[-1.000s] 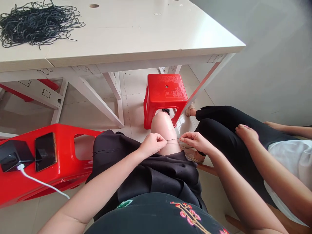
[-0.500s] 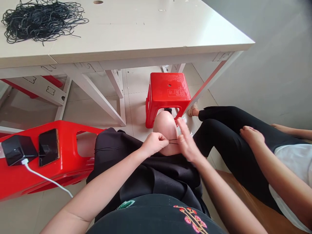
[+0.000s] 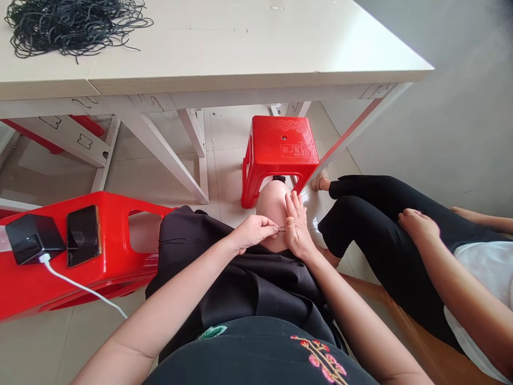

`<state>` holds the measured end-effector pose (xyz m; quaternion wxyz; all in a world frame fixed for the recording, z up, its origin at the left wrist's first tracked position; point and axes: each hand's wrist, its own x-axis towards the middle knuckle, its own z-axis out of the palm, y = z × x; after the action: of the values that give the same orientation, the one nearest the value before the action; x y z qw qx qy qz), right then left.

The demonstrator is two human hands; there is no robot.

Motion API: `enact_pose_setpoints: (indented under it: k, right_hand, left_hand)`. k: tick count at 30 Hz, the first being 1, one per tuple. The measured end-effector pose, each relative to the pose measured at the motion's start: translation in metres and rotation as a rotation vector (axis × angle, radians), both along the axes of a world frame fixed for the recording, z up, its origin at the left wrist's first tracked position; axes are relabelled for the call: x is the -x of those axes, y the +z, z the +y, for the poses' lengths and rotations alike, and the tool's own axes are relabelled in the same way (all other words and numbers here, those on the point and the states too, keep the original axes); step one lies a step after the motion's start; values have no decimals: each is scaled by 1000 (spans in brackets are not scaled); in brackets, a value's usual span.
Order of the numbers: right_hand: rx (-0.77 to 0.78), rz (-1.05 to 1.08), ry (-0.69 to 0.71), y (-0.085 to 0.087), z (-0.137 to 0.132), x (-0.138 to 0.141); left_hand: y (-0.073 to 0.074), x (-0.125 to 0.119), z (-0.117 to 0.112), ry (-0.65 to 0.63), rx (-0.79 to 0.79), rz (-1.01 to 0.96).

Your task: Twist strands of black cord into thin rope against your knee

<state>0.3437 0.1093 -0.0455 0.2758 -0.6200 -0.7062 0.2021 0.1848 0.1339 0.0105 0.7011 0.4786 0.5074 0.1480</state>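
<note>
A white table (image 3: 224, 51) spans the far side; a red stool (image 3: 114, 235) stands near left; a tangle of dark cord (image 3: 76, 24) lies on the table's far left; a bare knee (image 3: 273, 198) rises mid-scene. On it the right hand (image 3: 296, 227) rests palm down, fingers extended; just to its left the left hand (image 3: 254, 232) pinches a thin dark strand (image 3: 281, 229) between thumb and fingertips, the strand bridging the gap between them; it could slip free if that pinch loosens, or kink if the palm skids or presses unevenly.
</note>
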Motion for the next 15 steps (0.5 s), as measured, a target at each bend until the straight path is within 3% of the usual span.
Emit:
enact_pose_setpoints:
  k: [9,15]
  right_hand:
    - [-35,-119,22,-1,-1,0]
    - [4,-70,32,3,-1,-2]
  left_hand:
    - [7,2,-1,75,104,8]
    - [2,5,-4,25,-6,51]
